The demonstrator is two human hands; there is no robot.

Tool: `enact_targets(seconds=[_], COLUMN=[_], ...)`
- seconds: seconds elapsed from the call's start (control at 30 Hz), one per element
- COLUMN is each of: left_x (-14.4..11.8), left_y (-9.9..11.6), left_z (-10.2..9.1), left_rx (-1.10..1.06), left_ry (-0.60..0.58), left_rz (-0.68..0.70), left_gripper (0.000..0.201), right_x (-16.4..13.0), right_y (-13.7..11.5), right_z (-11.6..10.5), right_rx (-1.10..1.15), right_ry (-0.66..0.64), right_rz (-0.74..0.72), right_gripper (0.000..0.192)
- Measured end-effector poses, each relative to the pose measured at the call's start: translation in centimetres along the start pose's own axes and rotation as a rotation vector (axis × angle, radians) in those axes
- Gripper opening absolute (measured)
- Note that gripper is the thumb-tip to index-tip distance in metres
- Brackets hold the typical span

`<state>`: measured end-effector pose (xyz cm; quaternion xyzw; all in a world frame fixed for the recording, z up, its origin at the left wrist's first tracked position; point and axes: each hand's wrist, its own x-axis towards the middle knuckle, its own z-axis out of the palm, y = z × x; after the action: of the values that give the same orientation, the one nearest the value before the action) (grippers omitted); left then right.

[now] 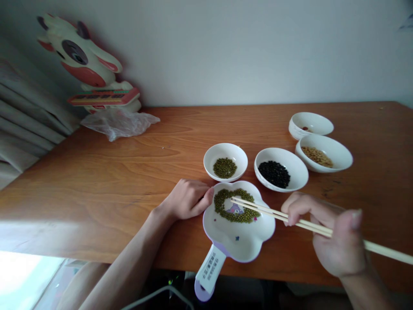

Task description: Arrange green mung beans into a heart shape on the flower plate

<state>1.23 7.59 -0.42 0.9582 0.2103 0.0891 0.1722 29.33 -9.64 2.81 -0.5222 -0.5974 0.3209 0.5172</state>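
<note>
A white flower-shaped dish with a lilac rim and labelled handle sits at the table's front edge. Mung beans form a ring in it around a printed cartoon figure. My left hand lies on the table with curled fingers, thumb and forefinger closed at the dish's left rim. Held in my right hand, a pair of wooden chopsticks reaches over the dish. Their tips are close together inside the bean ring, with no bean visible between them. Just behind are a white bowl of mung beans and one of black beans.
At the right stand a bowl of pale tan beans and a bowl with a few reddish pieces. A crumpled plastic bag lies back left before a cow-shaped toy keyboard. A cable passes below the table edge.
</note>
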Motion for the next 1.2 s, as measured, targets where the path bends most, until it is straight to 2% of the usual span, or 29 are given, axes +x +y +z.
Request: enact_targets(seconds=[0.27, 0.47, 0.6, 0.73, 0.83, 1.0, 1.2], left_x=[0.1, 0.2, 0.2, 0.2, 0.3, 0.3, 0.3], left_y=[-0.1, 0.0, 0.1, 0.1, 0.1, 0.2, 0.2], left_z=[0.2, 0.1, 0.1, 0.1, 0.0, -0.1, 0.0], left_rx=[-0.013, -0.041, -0.036, -0.005, 0.011, 0.015, 0.027], left_ry=[0.022, 0.028, 0.05, 0.059, 0.061, 0.068, 0.081], left_rz=[0.008, 0.018, 0.034, 0.041, 0.044, 0.052, 0.055], left_gripper=[0.043, 0.042, 0.042, 0.043, 0.045, 0.046, 0.046], right_x=[2.3, 4.6, 4.3, 2.5, 1.1, -0.2, -0.3], right_y=[-1.2, -0.9, -0.5, -0.3, 0.0, 0.5, 0.7], right_z=[0.6, 1.5, 0.8, -0.5, -1.0, -0.3, -0.3], right_rx=[0.074, 0.092, 0.081, 0.074, 0.041, 0.003, -0.017], right_ry=[0.23, 0.259, 0.258, 0.291, 0.243, 0.095, 0.076], right_rz=[-0.053, -0.063, -0.045, -0.041, -0.004, 0.06, 0.08], right_gripper=[0.079, 0.079, 0.077, 0.078, 0.08, 0.081, 0.082])
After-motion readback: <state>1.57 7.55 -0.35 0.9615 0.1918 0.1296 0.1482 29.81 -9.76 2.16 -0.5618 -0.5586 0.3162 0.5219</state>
